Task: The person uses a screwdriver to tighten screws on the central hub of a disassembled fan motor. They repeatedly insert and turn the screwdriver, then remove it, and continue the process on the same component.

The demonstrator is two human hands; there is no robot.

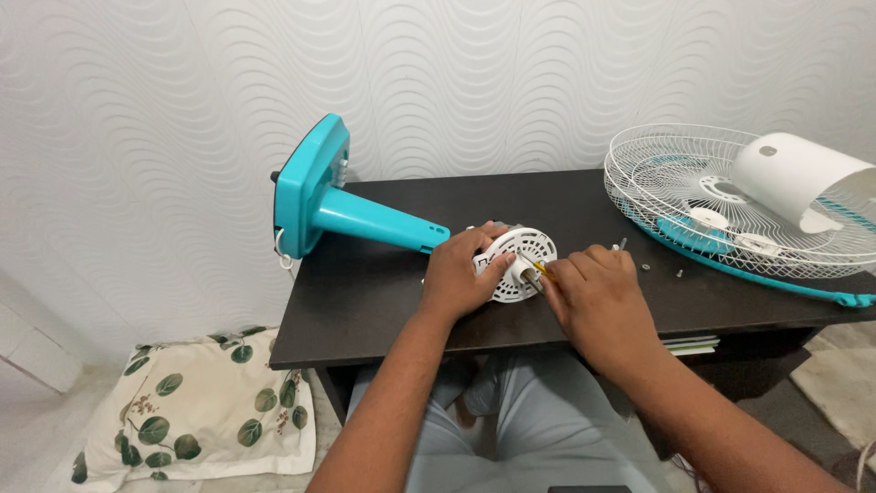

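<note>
Dark table (365, 301): left hand (456, 274) fingers clamped on white motor housing (516, 263) (right hand (593, 297) pinching a screwdriver (540, 268))

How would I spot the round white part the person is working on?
Start at the dark table against the wavy white wall. Near its front edge, between the teal fan stand lying on its side and the wire fan guard, the left hand grips a round white motor housing. Unlike the wide wire guard, it is small, solid plastic with slots, and the right hand meets it.
</note>
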